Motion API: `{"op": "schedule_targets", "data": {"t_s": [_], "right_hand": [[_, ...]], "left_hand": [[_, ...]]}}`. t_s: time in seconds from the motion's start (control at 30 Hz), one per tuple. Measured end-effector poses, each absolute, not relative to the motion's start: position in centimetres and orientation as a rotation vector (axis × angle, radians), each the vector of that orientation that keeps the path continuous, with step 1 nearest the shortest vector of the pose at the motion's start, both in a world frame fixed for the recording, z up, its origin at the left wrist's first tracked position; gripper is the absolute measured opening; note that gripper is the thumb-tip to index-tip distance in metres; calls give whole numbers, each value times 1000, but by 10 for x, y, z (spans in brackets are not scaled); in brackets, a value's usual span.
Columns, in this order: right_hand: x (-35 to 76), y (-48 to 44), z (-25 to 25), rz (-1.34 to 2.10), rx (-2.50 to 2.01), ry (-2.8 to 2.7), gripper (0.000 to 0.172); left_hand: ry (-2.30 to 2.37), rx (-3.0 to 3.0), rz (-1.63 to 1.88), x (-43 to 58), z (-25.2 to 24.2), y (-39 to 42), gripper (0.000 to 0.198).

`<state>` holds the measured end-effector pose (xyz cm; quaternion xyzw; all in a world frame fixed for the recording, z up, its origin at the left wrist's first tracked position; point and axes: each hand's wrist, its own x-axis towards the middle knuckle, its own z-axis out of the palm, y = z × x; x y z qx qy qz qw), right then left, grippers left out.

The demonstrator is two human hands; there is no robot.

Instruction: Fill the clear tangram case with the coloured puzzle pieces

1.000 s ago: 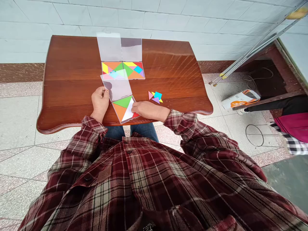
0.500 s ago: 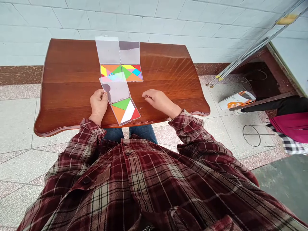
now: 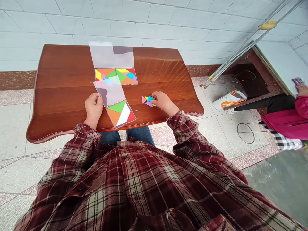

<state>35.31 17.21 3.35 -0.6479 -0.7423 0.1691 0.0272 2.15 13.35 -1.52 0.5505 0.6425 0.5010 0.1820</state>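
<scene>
The left hand (image 3: 93, 107) pinches the lid (image 3: 109, 94) of the open tangram case (image 3: 121, 114), lying lengthwise far-left to near-right. The right hand (image 3: 163, 103), fingers curled, touches loose tangram pieces (image 3: 148, 100); grip unclear.

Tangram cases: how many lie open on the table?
3. The near case by the left hand; the far-left case and far-right case side by side behind it. None looks hidden.

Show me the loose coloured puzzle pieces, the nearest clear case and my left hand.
Loose coloured puzzle pieces (image 3: 149, 104): head view, purple piece.
Nearest clear plastic case (image 3: 112, 94): head view, open lid.
Left hand (image 3: 92, 107): head view, its back.
</scene>
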Motion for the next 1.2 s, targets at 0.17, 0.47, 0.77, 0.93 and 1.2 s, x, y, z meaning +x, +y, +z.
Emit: {"op": "schedule_targets", "data": {"t_s": [0.17,0.47,0.77,0.93,1.2], "right_hand": [[351,171,33,451,-2036,-2334,32],[336,178,27,554,-1820,-2361,23],[346,160,26,437,-1900,-2344,22],[352,157,23,457,-1974,-2359,26],[342,165,25,410,-2021,-2359,23]], "left_hand": [[1802,1540,1443,25,-9,131,19],[1795,1536,1447,23,-12,132,20],[1805,1496,1406,19,-18,131,16],[1810,1489,1400,18,-19,131,16],[1780,1477,1402,20,-17,129,14]]}}
